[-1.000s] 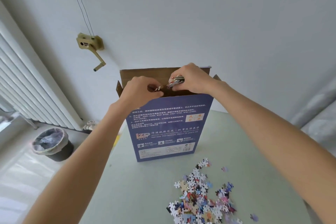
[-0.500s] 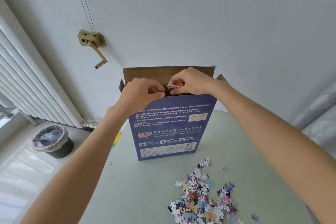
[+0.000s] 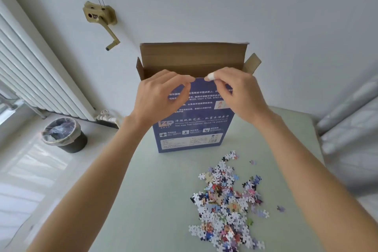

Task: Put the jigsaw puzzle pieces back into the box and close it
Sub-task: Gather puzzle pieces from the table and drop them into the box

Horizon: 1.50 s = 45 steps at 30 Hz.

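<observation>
Pale green tabletop (image 3: 143, 200) filled the lower half of the frame, with a loose heap of jigsaw pieces (image 3: 225, 200) spread at the lower right and a few stray pieces (image 3: 280, 208) lying just beside it. Two bare forearms reached up from the bottom corners toward the middle of the picture. Beyond the heap, a blue printed puzzle box (image 3: 190, 129) stood upright on the table at the centre of the frame, apart from the pieces, its brown cardboard top flap (image 3: 192, 55) raised and its mouth open. Both hands met at the top front edge of the box: the left hand (image 3: 161, 96) had its fingers curled, forefinger tip at the rim and thumb in front of the blue panel, while the right hand (image 3: 237, 92) was likewise curled, one fingertip (image 3: 210, 76) wrapped in white at the same edge. Whether either hand pinched the cardboard or held anything could not be told through the blur. Behind the box rose a plain white wall, with a brass-coloured hand crank (image 3: 102, 16) mounted at the upper left, a white radiator (image 3: 30, 67) along the left edge and a lined dark waste bin (image 3: 63, 135) on the floor below it
</observation>
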Each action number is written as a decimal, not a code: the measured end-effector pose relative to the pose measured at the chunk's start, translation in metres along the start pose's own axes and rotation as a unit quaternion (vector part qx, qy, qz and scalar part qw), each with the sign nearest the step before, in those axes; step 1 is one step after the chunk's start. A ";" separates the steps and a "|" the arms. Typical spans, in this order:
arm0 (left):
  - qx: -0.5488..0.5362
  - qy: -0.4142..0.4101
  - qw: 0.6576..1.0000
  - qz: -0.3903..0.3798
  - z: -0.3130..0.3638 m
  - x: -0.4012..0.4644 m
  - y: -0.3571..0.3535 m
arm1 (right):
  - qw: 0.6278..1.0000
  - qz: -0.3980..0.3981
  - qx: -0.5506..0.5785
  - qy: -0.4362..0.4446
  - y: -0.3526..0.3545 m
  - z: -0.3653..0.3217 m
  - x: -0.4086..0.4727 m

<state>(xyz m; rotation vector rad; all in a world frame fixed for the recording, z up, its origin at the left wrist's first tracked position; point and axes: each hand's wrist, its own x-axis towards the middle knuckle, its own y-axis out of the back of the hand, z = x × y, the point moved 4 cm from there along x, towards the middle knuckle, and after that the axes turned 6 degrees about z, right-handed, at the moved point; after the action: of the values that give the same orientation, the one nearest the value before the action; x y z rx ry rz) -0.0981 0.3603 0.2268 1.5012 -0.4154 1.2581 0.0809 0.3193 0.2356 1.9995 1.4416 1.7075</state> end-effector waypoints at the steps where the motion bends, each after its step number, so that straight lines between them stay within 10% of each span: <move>1: -0.024 -0.011 1.000 0.011 0.007 -0.014 -0.003 | 1.000 0.023 -0.016 -0.002 0.004 -0.002 -0.025; 8: -0.149 0.145 0.966 -0.155 0.057 -0.138 -0.063 | 0.965 -0.082 -0.048 -0.244 -0.018 0.037 -0.214; 16: -0.039 0.336 0.739 -0.583 0.089 -0.284 -0.151 | 0.785 -0.302 -0.082 -0.535 -0.055 0.075 -0.380; 38: -0.089 0.351 0.754 -0.547 0.111 -0.316 -0.162 | 0.812 -0.355 -0.159 -0.436 -0.122 0.050 -0.366; 45: -0.103 0.388 0.755 -0.518 0.110 -0.314 -0.161 | 0.774 -0.369 0.015 -0.514 -0.109 0.050 -0.367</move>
<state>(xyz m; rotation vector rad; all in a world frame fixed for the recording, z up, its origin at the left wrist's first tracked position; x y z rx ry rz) -0.0368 0.2128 -0.1062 0.6531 0.7467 0.7400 0.1002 0.1360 -0.1034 1.5261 1.4225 0.1556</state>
